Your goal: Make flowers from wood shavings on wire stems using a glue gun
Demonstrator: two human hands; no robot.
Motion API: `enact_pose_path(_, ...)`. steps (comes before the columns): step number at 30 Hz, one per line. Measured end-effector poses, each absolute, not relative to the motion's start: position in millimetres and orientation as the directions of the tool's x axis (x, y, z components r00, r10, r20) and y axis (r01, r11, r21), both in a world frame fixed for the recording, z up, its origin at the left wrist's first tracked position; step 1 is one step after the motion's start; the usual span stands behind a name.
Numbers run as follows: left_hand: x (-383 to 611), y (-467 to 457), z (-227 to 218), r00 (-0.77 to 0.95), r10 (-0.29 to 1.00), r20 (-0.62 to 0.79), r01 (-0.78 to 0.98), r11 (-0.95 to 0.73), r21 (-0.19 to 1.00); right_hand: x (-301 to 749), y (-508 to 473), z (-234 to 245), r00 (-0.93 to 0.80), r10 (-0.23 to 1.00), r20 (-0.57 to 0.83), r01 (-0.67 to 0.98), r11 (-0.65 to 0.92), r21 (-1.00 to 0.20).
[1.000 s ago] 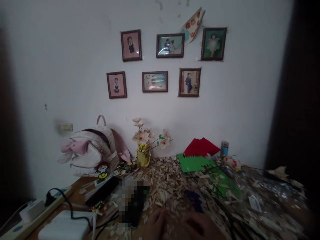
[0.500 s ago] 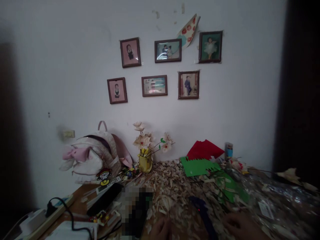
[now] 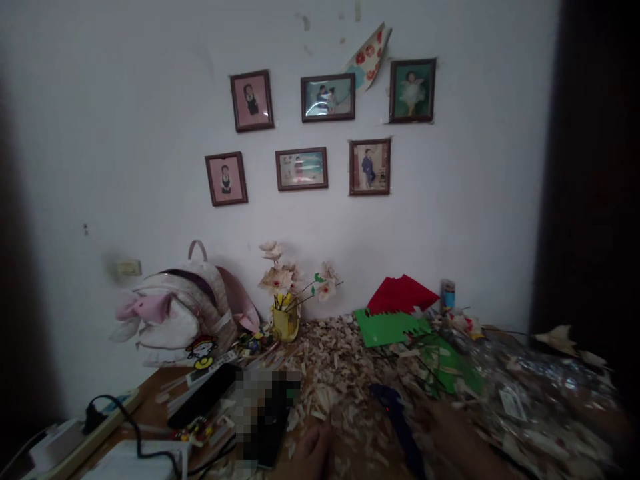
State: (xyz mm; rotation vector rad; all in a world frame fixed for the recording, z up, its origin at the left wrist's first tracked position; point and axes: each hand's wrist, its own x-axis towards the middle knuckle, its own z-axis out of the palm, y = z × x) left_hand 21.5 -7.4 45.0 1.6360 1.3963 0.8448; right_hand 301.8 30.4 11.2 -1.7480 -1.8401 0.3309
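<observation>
The left hand (image 3: pixel 313 453) and right hand (image 3: pixel 455 443) sit at the near edge of a wooden table (image 3: pixel 150 387) strewn with pale wood shavings (image 3: pixel 335 380). The right hand is just beside a dark blue object (image 3: pixel 395 420) showing a red light. Beyond stand a yellow vase (image 3: pixel 285 323) of pale flowers, green paper (image 3: pixel 387 328) and a backpack (image 3: pixel 183 313).

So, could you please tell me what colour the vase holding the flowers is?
It is yellow; the vase shows best in the head view.

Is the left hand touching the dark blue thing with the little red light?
Apart. The head view shows wood shavings lying between the left hand and the dark blue object.
</observation>
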Motion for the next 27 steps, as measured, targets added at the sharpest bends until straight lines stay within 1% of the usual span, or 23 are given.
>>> enact_pose_path(3,23,-3,43,0.158,0.987,-0.042,0.453,-0.035,0.891,297,34,18,0.047,0.976,0.215,0.861,0.069,-0.504)
enact_pose_path(10,26,5,22,0.12,0.993,-0.005,0.411,-0.045,0.91,299,30,12,0.051,0.978,0.204,0.872,0.056,-0.487)
enact_pose_path(14,29,5,19,0.097,0.995,-0.026,0.405,-0.015,0.914,304,32,12,0.021,0.987,0.161,0.871,0.061,-0.487)
enact_pose_path(17,28,3,25,0.092,0.995,-0.038,0.392,-0.001,0.92,308,34,9,0.003,0.991,0.131,0.865,0.063,-0.498)
enact_pose_path(21,29,0,29,0.026,0.997,-0.078,0.383,0.062,0.922,310,35,6,-0.003,0.993,0.121,0.839,0.068,-0.539)
enact_pose_path(27,30,-3,35,0.0,0.992,-0.129,0.388,0.118,0.914,304,34,2,0.034,0.984,0.175,0.805,0.077,-0.588)
